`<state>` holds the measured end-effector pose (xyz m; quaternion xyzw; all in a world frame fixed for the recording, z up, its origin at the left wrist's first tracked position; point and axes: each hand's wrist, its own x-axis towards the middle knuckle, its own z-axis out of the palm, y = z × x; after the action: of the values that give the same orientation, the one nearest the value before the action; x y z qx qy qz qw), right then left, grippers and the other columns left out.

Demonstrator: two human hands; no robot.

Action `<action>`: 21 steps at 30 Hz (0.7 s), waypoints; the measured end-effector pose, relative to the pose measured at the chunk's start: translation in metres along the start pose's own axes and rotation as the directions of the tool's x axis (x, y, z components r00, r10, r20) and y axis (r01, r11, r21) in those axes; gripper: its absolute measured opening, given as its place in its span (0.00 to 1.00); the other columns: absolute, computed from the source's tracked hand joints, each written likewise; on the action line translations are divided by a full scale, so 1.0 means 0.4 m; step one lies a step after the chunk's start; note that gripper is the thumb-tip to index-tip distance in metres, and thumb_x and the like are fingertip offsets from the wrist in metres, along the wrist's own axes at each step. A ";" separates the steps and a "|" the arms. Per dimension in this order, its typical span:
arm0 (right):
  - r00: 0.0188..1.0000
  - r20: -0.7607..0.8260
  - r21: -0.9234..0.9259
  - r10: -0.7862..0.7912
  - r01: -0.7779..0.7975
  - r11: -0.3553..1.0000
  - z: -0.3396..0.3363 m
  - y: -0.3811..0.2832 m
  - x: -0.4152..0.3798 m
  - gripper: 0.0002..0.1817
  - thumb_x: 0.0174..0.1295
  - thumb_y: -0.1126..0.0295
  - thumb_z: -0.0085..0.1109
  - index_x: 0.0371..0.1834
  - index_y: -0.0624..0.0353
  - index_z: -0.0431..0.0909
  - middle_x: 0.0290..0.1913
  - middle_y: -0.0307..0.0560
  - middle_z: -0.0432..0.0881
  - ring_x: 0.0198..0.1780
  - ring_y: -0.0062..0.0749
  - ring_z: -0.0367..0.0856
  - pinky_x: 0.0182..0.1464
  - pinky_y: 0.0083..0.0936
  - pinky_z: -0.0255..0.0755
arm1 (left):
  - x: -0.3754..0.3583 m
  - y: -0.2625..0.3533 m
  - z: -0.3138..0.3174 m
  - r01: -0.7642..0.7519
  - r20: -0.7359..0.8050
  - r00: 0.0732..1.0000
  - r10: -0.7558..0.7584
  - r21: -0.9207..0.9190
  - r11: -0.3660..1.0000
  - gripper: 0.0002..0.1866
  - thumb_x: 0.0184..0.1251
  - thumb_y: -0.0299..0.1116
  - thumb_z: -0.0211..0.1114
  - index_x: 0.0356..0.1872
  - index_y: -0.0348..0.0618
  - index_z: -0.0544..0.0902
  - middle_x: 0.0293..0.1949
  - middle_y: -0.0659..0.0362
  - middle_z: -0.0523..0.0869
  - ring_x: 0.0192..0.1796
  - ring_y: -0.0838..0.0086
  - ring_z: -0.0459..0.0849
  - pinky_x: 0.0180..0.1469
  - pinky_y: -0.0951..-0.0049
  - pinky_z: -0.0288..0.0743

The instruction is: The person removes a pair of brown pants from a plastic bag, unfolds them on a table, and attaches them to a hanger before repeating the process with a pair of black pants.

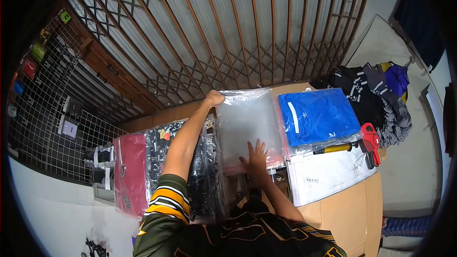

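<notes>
A stack of clear plastic bags (247,123) lies in front of me, with a reddish strip along its near edge. My left hand (215,98) reaches to the far left corner of the stack, its fingers closed on the plastic edge there. Lower down, my right hand (256,160) rests on the near part of the bags with its fingers spread. Just right of the stack is a folded blue garment (316,116) in clear plastic. On the left, under my left forearm, lie a dark patterned garment (205,183) and a maroon garment (130,171), both in plastic.
A red tape dispenser (370,140) and a yellow-and-black tool (335,148) lie near white paper (314,178) on the right. Behind them is a heap of dark clothes (366,90). A folding metal gate (228,33) stands beyond the table, with a wire grid rack (47,114) at left.
</notes>
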<state>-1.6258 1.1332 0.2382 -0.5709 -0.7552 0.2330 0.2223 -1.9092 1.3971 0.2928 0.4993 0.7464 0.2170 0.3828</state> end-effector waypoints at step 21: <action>0.958 -0.203 0.367 0.204 -0.119 0.922 -0.014 0.066 0.028 0.45 0.62 0.64 0.70 0.80 0.61 0.57 0.80 0.82 0.44 0.81 0.81 0.43 0.80 0.62 0.43 | -0.711 0.073 0.257 -0.884 0.887 0.373 0.273 0.250 0.394 0.30 0.72 0.48 0.60 0.64 0.32 0.78 0.59 0.39 0.82 0.61 0.48 0.80 0.67 0.49 0.71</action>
<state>-1.6051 1.1511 0.2277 -0.6064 -0.6194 0.3119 0.3890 -1.7520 1.1438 0.3513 0.8941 0.2821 -0.1753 0.3006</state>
